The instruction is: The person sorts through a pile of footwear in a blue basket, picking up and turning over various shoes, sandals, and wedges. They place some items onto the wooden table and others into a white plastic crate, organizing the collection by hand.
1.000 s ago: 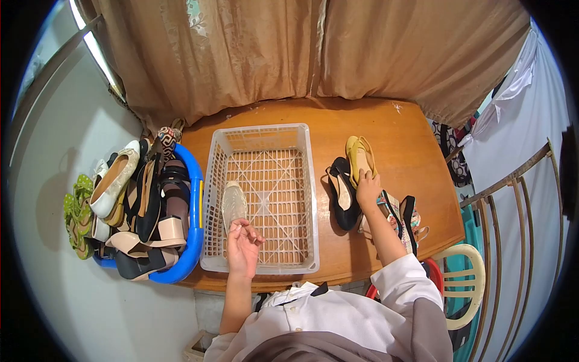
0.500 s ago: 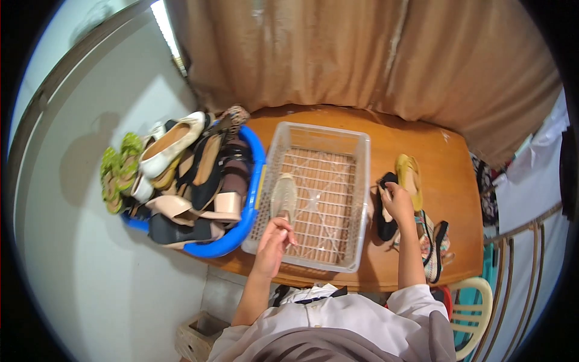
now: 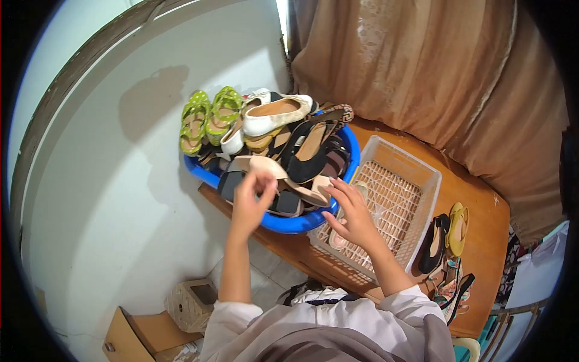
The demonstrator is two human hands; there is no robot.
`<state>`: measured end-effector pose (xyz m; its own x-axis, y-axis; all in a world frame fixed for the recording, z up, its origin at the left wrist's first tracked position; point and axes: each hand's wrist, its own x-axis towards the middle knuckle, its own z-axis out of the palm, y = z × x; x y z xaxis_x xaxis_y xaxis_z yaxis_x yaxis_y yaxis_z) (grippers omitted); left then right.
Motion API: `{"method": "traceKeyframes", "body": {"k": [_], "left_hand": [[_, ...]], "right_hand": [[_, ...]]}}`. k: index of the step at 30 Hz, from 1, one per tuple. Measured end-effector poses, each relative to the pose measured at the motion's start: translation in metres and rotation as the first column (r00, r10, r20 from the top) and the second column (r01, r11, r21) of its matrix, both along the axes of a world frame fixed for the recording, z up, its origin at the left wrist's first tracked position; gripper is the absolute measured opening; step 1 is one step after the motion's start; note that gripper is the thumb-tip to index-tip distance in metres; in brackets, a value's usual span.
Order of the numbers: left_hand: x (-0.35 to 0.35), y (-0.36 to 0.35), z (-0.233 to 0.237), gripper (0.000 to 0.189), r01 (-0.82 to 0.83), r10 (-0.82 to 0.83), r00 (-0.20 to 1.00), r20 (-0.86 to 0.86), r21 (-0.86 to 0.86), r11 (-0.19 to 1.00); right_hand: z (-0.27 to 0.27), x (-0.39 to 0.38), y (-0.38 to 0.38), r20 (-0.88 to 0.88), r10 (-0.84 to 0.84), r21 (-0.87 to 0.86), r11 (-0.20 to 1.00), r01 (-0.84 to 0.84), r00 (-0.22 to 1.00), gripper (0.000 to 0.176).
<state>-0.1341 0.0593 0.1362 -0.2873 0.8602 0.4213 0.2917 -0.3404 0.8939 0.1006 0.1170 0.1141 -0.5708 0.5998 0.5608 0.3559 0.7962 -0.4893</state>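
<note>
A blue basket (image 3: 288, 224) is heaped with shoes. Near its front edge lies a beige heeled sandal (image 3: 256, 161) with a block heel. My left hand (image 3: 250, 196) is at the sandal's front end, its fingers curled round the lower edge and partly hiding it. At the heel end, my right hand (image 3: 353, 217) is open, fingers spread and thumb apart, close to the heel. Around the sandal are a black flat (image 3: 307, 160), a white flat (image 3: 274, 114) and green dotted sandals (image 3: 223, 114).
Right of the basket stands a clear plastic crate (image 3: 435, 181) with pale shoes along its left side. Black flats (image 3: 433, 244), yellow flats (image 3: 458, 229) and patterned sandals (image 3: 449, 289) lie on the wooden table (image 3: 482, 271). Cardboard boxes (image 3: 190, 304) sit on the floor.
My view has turned left. My left hand has gone from the crate to the sandal in the basket. My right hand has left the black flats and come over beside the sandal's heel.
</note>
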Motion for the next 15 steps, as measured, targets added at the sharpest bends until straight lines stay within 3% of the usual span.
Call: {"method": "traceKeyframes", "body": {"k": [2,4,7,10,13,15], "left_hand": [[-0.023,0.026,0.023,0.019,-0.222,0.242,0.916,-0.319,0.099,0.970],[-0.046,0.054,0.035,0.031,-0.254,0.336,0.784,-0.522,0.224,0.941],[-0.063,0.091,0.040,0.041,-0.244,0.436,0.526,-0.730,0.362,0.900],[-0.080,0.123,0.022,0.049,-0.299,0.414,0.400,-0.818,0.311,0.902],[-0.090,0.138,0.016,0.049,-0.317,0.283,0.401,-0.871,0.158,0.935],[-0.090,0.137,0.018,0.041,-0.208,0.264,0.478,-0.837,0.184,0.961]], "right_hand": [[-0.010,-0.027,0.000,0.053,0.001,0.012,1.000,-0.002,0.999,0.056],[-0.019,-0.044,0.000,0.038,-0.059,0.046,0.997,0.057,0.998,0.057],[-0.032,-0.056,-0.002,0.026,-0.133,0.093,0.987,0.130,0.991,0.057],[-0.038,-0.057,0.000,0.003,-0.150,0.096,0.984,0.149,0.989,0.055],[-0.038,-0.055,0.001,0.012,-0.143,0.093,0.986,0.141,0.990,0.054],[-0.037,-0.054,0.002,0.000,-0.126,0.081,0.989,0.125,0.992,0.052]]}}
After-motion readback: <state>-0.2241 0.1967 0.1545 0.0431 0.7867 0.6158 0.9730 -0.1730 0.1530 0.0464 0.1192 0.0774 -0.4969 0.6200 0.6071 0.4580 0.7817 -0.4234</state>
